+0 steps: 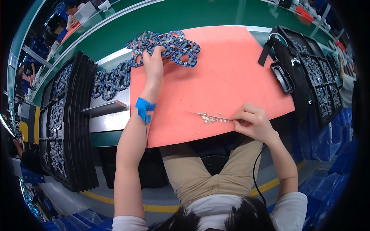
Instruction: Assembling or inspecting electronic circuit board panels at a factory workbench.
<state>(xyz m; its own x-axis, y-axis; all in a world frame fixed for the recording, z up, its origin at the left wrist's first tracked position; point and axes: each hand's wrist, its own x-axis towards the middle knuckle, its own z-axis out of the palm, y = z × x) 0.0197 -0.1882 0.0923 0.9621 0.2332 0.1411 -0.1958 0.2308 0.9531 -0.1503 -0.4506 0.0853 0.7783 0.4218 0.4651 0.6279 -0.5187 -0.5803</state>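
Observation:
At the far left corner of the pink mat (223, 77), my left hand (154, 65) grips a panel of blue ring-shaped circuit boards (181, 44). The thumb lies on top of the panel, while the other fingers are hidden beneath it. My right hand (252, 121) is near the mat's front edge, closed in a pinch on thin metal tweezers (217, 117). The tips of the tweezers point left, over a small pile of tiny pale components (209, 120). Around my left wrist is a blue strap (144, 109) with a dark cord.
More blue boards (111, 81) lie left of the mat, beyond an upright metal bar (105, 107). Stacked black trays (79, 123) of boards stand at left; another black tray (320, 77) is at right. A black bag-like item (283, 69) sits beside the mat. Behind runs a green belt (208, 15).

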